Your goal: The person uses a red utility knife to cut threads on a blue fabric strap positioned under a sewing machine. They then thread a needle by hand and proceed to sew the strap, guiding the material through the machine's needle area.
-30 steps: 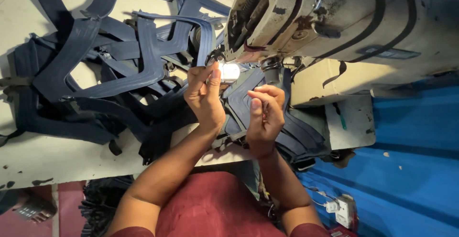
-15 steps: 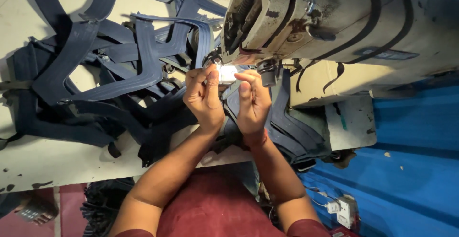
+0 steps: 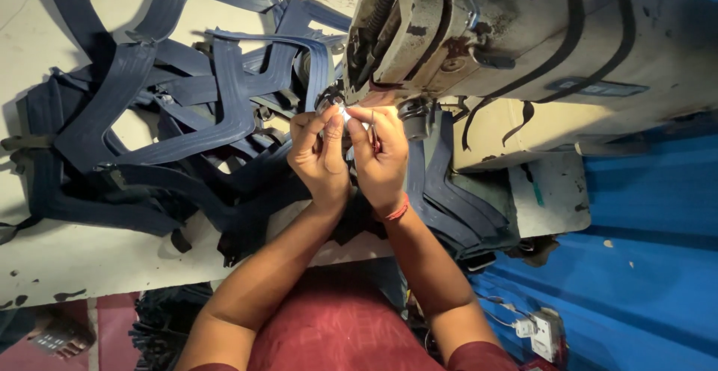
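While both hands pinch sth small & bright at a sewing machine (image 3: 523, 34) head, fingertips sit close to its needle area.
Left hand (image 3: 318, 158) & right hand (image 3: 381, 158) grips closed on the tiny piece (image 3: 345, 114); a slip could drop it into navy straps (image 3: 187, 117) on the bench (image 3: 45, 259).

Matt navy cloth strips (image 3: 224, 117), worn, probably metal machine (image 3: 523, 34)

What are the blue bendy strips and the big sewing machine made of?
The blue strips look like dark cloth: they flop, fold and show stitched ridges. The sewing machine looks like painted metal, cream and chipped with dark worn spots. The table is pale and scuffed; its material is unclear.
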